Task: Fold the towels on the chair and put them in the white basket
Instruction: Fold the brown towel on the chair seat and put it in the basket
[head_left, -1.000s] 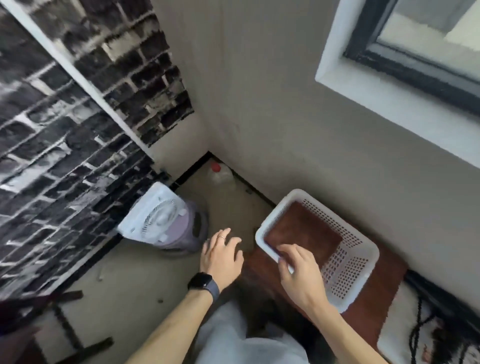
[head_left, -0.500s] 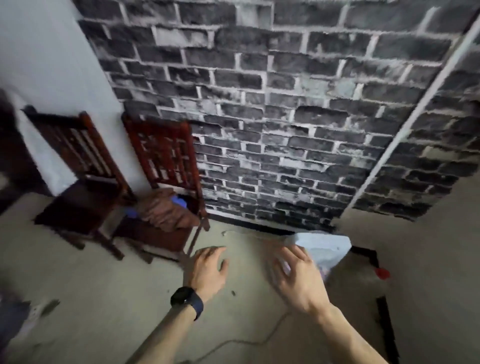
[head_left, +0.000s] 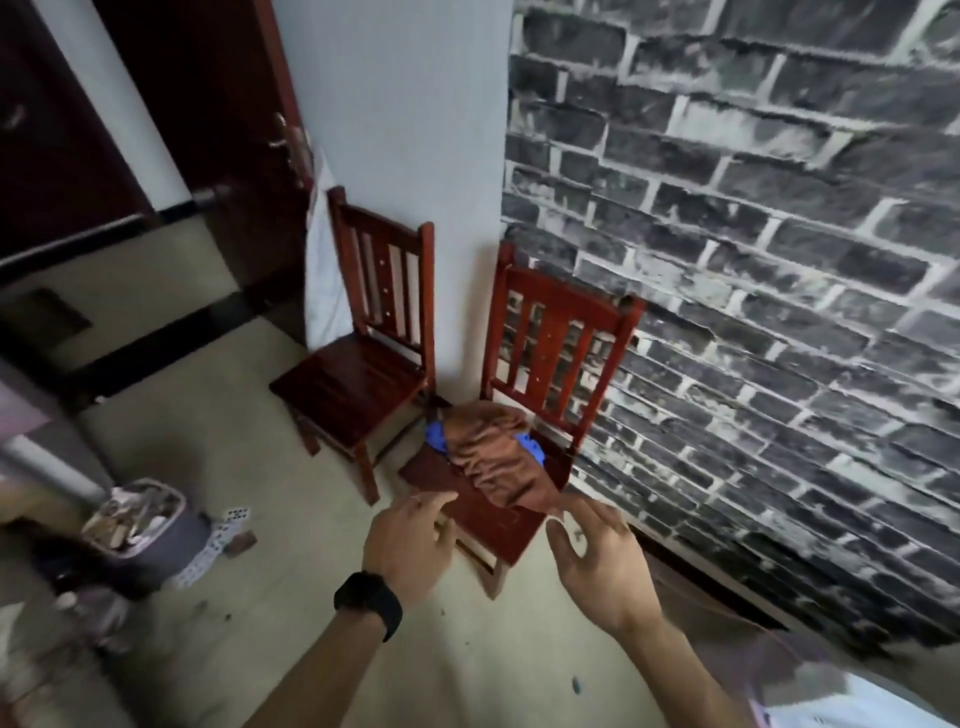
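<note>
A crumpled brown towel (head_left: 498, 454) lies heaped on the seat of a red wooden chair (head_left: 558, 338) against the brick wall. A blue towel (head_left: 530, 447) pokes out from under it on both sides. My left hand (head_left: 410, 540) hovers open over the chair's front edge, a black watch on its wrist. My right hand (head_left: 597, 556) is open too, fingers spread, just below the brown towel's hanging corner. Neither hand touches a towel. The white basket is out of view.
A second red chair (head_left: 363, 364) stands to the left beside the white wall. A grey bin (head_left: 145, 530) full of rubbish sits on the floor at the left, with scraps around it. A dark door (head_left: 208, 130) is at the back left.
The view has swung left from the basket corner to the chairs. The chair with the towels is now much closer, and both open hands have come up to its front edge.
</note>
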